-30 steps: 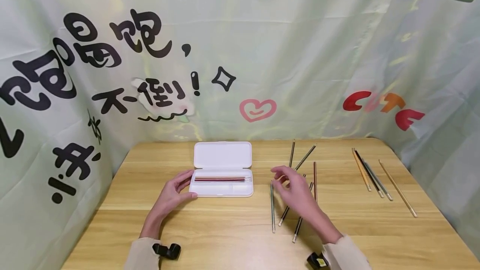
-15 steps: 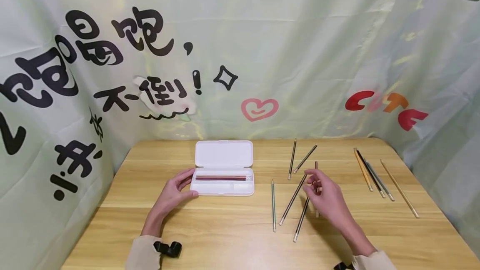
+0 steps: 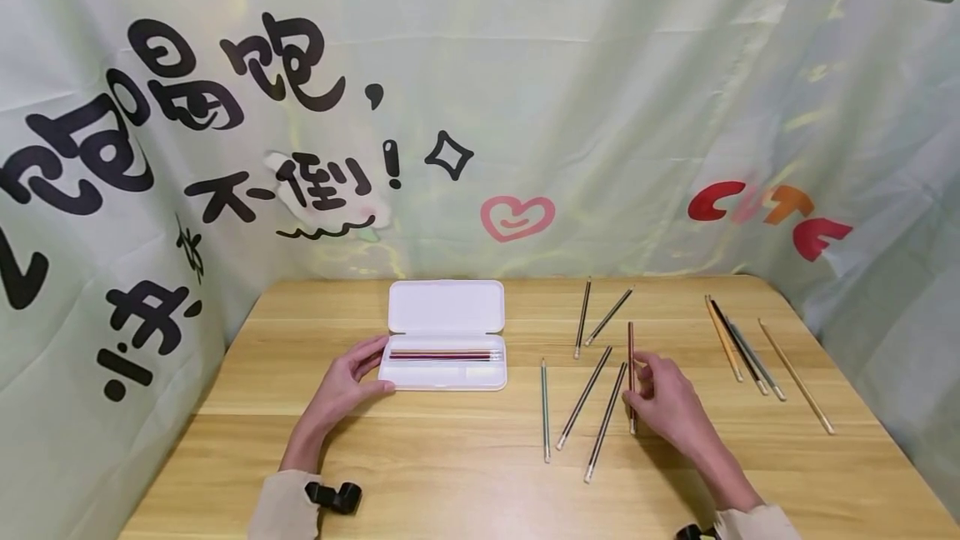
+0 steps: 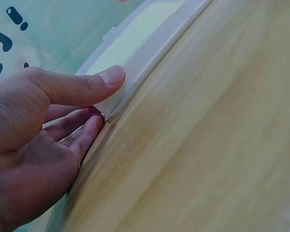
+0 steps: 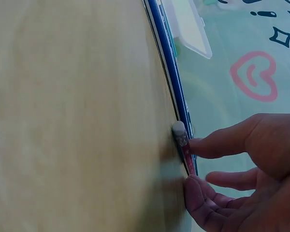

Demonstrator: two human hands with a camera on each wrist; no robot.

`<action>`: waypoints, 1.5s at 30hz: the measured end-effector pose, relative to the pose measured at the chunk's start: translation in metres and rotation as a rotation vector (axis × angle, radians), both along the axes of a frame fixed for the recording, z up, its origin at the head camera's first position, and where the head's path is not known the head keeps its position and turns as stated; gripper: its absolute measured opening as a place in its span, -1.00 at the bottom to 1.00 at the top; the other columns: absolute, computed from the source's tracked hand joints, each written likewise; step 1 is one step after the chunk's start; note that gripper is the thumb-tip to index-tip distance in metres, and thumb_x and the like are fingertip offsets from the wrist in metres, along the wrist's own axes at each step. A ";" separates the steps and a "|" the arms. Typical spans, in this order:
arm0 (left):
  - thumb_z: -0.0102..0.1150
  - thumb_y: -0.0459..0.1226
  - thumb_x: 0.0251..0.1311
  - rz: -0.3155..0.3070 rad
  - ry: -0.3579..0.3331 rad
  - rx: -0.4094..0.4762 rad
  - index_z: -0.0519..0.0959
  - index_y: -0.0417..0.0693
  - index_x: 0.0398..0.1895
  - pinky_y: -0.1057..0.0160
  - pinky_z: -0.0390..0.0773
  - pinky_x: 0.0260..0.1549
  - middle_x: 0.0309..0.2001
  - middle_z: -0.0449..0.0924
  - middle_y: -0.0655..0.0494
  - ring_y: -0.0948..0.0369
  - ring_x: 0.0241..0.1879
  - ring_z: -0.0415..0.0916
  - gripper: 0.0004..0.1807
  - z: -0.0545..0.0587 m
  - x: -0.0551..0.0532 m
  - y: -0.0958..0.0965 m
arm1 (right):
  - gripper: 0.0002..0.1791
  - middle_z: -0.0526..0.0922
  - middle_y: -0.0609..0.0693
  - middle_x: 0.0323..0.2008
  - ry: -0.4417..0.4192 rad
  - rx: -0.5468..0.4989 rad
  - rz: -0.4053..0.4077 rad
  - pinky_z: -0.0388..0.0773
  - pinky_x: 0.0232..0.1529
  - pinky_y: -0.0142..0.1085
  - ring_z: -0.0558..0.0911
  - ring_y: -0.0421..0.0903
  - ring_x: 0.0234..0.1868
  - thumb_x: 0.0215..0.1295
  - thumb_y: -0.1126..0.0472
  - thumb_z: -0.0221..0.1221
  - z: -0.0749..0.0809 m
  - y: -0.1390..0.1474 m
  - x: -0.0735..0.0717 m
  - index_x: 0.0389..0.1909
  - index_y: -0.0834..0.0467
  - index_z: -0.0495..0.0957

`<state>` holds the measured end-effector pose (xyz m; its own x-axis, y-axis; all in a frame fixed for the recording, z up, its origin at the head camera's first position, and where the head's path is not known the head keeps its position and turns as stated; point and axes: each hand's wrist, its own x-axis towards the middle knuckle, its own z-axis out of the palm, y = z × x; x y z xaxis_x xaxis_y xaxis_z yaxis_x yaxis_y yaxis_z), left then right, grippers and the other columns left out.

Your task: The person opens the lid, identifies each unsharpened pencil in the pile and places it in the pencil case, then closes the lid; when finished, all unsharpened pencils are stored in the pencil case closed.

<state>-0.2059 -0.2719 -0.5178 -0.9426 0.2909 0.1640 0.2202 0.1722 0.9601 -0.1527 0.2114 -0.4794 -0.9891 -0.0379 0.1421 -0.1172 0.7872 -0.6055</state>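
A white pencil case [image 3: 442, 377] lies with its lid [image 3: 446, 307] raised and several pencils [image 3: 442, 355], some of them dark red, along its back part. My left hand [image 3: 348, 382] holds the case's left end; in the left wrist view the thumb [image 4: 111, 76] rests over the near rim, with fingers bent at the corner. A dark red pencil [image 3: 631, 340] lies on the table, and my right hand [image 3: 667, 398] pinches it between thumb and fingers. Its white eraser [image 5: 179, 127] shows beside the thumb in the right wrist view.
Left of the right hand lie a green pencil [image 3: 545, 415] and two black-striped pencils [image 3: 583, 398] [image 3: 604, 423]. Two dark pencils [image 3: 582, 319] [image 3: 609, 317] lie behind. At the right are a yellow pencil [image 3: 723, 340], darker pencils [image 3: 753, 361] and a tan pencil [image 3: 795, 376]. A printed curtain [image 3: 600, 107] hangs behind the table.
My right hand has moved right from above the green pencil, then down to the dark red pencil, taking hold of it. The left hand has stayed at the case.
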 end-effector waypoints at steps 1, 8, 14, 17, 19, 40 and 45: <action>0.41 -0.42 -0.11 -0.001 0.001 0.000 0.23 -0.33 0.31 0.29 0.35 0.16 0.33 0.12 -0.21 -0.13 0.24 0.21 -0.15 0.000 0.000 0.000 | -0.37 0.47 0.15 -0.29 -0.014 0.007 -0.002 0.49 -0.43 -0.28 0.49 -0.08 -0.38 -0.02 0.39 0.29 0.001 0.001 0.000 0.13 0.43 0.35; 0.42 -0.41 -0.13 0.002 0.002 0.005 0.24 -0.32 0.31 0.30 0.36 0.15 0.33 0.13 -0.19 -0.11 0.23 0.23 -0.15 0.001 -0.001 0.000 | -0.44 0.52 0.14 -0.26 -0.097 0.050 -0.012 0.53 -0.42 -0.26 0.52 -0.06 -0.33 0.01 0.44 0.19 0.003 0.009 -0.001 0.13 0.38 0.39; 0.41 -0.40 -0.11 -0.005 0.001 -0.008 0.22 -0.33 0.31 0.27 0.35 0.17 0.33 0.11 -0.21 -0.13 0.24 0.21 -0.14 0.002 -0.001 0.000 | -0.35 0.61 0.08 -0.30 -0.129 0.060 -0.022 0.50 -0.42 -0.25 0.53 -0.10 -0.37 -0.06 0.42 0.17 0.003 0.012 0.000 0.18 0.36 0.35; 0.39 -0.46 -0.10 -0.005 -0.025 0.001 0.21 -0.34 0.31 0.19 0.32 0.19 0.34 0.10 -0.23 -0.14 0.25 0.19 -0.16 0.005 0.000 0.002 | -0.35 0.62 0.07 -0.31 -0.120 0.045 -0.041 0.47 -0.46 -0.29 0.53 -0.09 -0.38 -0.04 0.41 0.18 0.005 0.013 0.002 0.19 0.34 0.34; 0.37 -0.50 -0.09 -0.009 -0.033 0.002 0.19 -0.39 0.31 0.11 0.29 0.21 0.33 0.07 -0.28 -0.18 0.25 0.17 -0.16 0.012 0.003 0.005 | -0.41 0.61 0.07 -0.32 -0.091 0.037 -0.050 0.46 -0.52 -0.32 0.54 -0.09 -0.38 0.01 0.41 0.15 0.006 0.015 0.003 0.16 0.33 0.36; 0.43 -0.40 -0.12 0.028 -0.028 -0.011 0.25 -0.28 0.31 0.32 0.36 0.15 0.33 0.14 -0.12 -0.06 0.24 0.24 -0.15 0.002 0.003 0.001 | -0.80 0.60 0.08 -0.30 0.100 -0.122 0.011 0.56 -0.50 -0.40 0.54 -0.05 -0.31 0.20 0.43 0.15 0.012 -0.011 -0.003 -0.16 0.21 0.58; 0.43 -0.39 -0.13 0.029 -0.027 -0.017 0.25 -0.27 0.31 0.32 0.36 0.15 0.33 0.15 -0.11 -0.05 0.24 0.23 -0.14 0.003 0.003 0.002 | -0.86 0.57 0.06 -0.37 0.146 -0.126 0.042 0.54 -0.48 -0.40 0.50 -0.11 -0.38 0.21 0.44 0.14 0.006 -0.026 -0.009 -0.24 0.21 0.57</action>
